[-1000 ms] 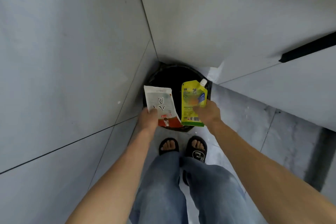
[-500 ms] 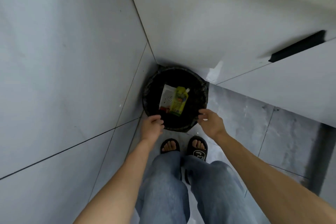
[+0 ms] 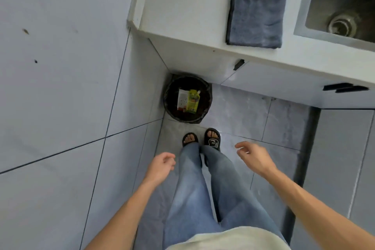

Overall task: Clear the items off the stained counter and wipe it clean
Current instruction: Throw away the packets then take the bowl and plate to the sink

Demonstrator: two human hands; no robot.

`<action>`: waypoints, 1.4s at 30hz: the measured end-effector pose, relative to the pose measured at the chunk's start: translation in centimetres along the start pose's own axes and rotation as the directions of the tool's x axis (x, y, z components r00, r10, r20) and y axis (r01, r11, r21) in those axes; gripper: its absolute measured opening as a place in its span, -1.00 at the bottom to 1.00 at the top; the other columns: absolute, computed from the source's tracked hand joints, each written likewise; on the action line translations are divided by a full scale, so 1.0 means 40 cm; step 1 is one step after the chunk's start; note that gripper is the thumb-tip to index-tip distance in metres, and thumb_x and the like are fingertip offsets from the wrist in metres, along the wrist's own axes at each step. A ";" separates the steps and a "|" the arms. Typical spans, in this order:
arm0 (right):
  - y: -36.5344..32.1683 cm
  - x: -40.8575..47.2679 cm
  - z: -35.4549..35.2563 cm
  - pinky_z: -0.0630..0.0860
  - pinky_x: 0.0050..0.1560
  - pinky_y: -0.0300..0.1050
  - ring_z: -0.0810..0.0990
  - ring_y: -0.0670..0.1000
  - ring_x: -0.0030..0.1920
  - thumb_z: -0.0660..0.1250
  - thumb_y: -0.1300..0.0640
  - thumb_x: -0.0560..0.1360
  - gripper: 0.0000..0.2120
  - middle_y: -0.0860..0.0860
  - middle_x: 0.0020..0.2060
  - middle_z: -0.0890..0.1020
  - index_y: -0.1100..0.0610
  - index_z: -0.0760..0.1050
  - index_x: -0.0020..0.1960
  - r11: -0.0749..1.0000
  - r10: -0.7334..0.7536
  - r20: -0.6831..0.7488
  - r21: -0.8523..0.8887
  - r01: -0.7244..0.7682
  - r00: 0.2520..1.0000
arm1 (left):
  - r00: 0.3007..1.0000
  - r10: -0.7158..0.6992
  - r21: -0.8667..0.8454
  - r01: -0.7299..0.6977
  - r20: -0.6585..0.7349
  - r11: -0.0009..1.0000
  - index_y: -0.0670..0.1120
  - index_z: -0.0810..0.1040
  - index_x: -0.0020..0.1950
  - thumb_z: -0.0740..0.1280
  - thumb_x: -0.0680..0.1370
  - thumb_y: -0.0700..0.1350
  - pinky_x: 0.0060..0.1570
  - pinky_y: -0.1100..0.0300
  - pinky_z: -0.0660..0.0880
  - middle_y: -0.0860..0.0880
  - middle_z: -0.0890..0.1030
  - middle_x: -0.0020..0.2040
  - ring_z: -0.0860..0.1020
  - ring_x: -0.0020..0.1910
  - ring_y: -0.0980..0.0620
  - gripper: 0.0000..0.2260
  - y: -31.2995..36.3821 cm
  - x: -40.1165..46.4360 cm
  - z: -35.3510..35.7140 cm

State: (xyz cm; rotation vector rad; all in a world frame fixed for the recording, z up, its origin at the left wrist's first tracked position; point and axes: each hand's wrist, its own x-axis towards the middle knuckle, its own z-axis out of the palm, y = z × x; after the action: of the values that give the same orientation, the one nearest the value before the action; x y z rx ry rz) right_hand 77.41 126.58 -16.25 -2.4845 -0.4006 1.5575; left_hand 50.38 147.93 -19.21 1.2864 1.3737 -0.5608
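Bench (image 3: 182, 6) carries only the grey cloth (image 3: 255, 19), beside the sink (image 3: 343, 18). Left hand (image 3: 161, 166) and right hand (image 3: 254, 157) hang loose and empty; both pouches (image 3: 187, 100) lie in the bin (image 3: 169, 87). Risk: a dry cloth may smear stains rather than lift them.

At the upper right of the frame a grey cloth (image 3: 255, 19) of soft, napped fabric lies on the smooth matt white counter (image 3: 182, 12). Beside it, the sink (image 3: 343, 6) is brushed metal. The yellow pouch (image 3: 192, 101) in the black bin (image 3: 208, 105) looks glossy plastic.
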 end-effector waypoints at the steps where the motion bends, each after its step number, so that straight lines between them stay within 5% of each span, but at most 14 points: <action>1: 0.007 -0.039 -0.015 0.54 0.07 -0.11 0.62 -0.01 0.08 0.25 0.06 0.61 -0.73 -0.09 0.07 0.70 -0.09 0.59 0.26 1.000 0.002 -0.003 0.008 -0.002 1.000 | 1.000 0.005 0.026 -0.005 0.006 1.000 -0.05 0.61 0.16 0.27 0.68 -0.21 -0.26 0.27 0.47 -0.02 0.71 -0.04 0.67 -0.18 0.08 -0.84 0.001 -0.036 -0.012; 12: 0.068 -0.260 -0.104 0.50 -0.10 -0.25 0.59 -0.26 -0.09 0.36 0.08 0.59 -0.75 -0.20 -0.07 0.67 -0.07 0.61 0.25 0.976 0.027 -0.125 0.216 0.001 0.992 | 0.999 -0.002 0.114 0.007 -0.040 0.993 -0.09 0.63 0.16 0.28 0.68 -0.19 -0.11 0.14 0.52 -0.11 0.72 0.00 0.66 -0.17 -0.01 -0.85 0.061 -0.251 -0.096; 21: 0.122 -0.400 -0.027 0.50 -0.04 -0.17 0.63 -0.05 0.04 0.39 0.10 0.57 -0.80 -0.11 -0.01 0.70 -0.10 0.62 0.16 0.833 0.265 -0.224 0.543 -0.106 0.938 | 0.988 0.061 0.428 -0.117 0.142 0.896 -0.15 0.63 0.14 0.27 0.68 -0.24 -0.20 0.15 0.48 -0.12 0.69 -0.08 0.63 -0.23 0.00 -0.85 0.140 -0.224 -0.136; 27: 0.190 -0.541 0.222 0.63 0.11 0.10 0.69 0.10 -0.01 0.41 0.20 0.56 -0.81 0.01 -0.04 0.71 0.03 0.64 0.15 0.542 0.505 -0.167 0.825 -0.161 0.847 | 0.954 0.121 0.708 -0.286 0.275 0.646 -0.04 0.66 0.10 0.28 0.64 -0.16 -0.04 0.08 0.65 -0.04 0.73 -0.02 0.71 -0.05 -0.04 -0.84 0.262 -0.209 -0.106; 31: 0.234 -0.633 0.450 0.51 -0.14 -0.02 0.61 0.15 -0.13 0.38 0.32 0.59 -0.78 0.16 -0.08 0.69 0.23 0.61 0.22 0.254 0.637 -0.014 0.948 -0.192 0.771 | 0.900 0.166 0.768 -0.432 0.404 0.472 0.04 0.65 0.08 0.28 0.64 -0.10 0.00 0.10 0.64 0.04 0.73 -0.05 0.69 -0.08 0.03 -0.85 0.354 -0.239 -0.011; 37: 0.238 -0.742 0.770 0.44 -0.28 -0.14 0.57 0.08 -0.22 0.38 0.32 0.59 -0.80 0.13 -0.13 0.67 0.24 0.61 0.21 -0.141 0.723 0.227 0.973 -0.182 0.652 | 0.796 0.124 0.743 -0.600 0.593 0.297 0.02 0.63 0.15 0.29 0.67 -0.08 0.17 -0.07 0.62 -0.03 0.73 0.04 0.68 0.08 -0.07 -0.87 0.423 -0.313 0.218; 42: 0.219 -0.791 0.953 0.41 -0.32 -0.15 0.58 0.12 -0.20 0.37 0.31 0.60 -0.81 0.16 -0.13 0.68 0.24 0.61 0.21 -0.407 0.699 0.372 0.909 -0.089 0.610 | 0.759 0.059 0.751 -0.650 0.648 0.118 -0.11 0.64 0.26 0.34 0.67 -0.10 0.04 0.10 0.56 -0.10 0.73 0.10 0.69 -0.01 -0.04 -0.80 0.390 -0.382 0.408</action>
State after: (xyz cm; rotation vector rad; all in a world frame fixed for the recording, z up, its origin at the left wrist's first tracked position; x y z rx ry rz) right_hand 31.10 108.55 -8.43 -1.2507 1.6189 0.5538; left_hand 67.50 132.48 -4.65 2.2123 -0.0109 -1.4045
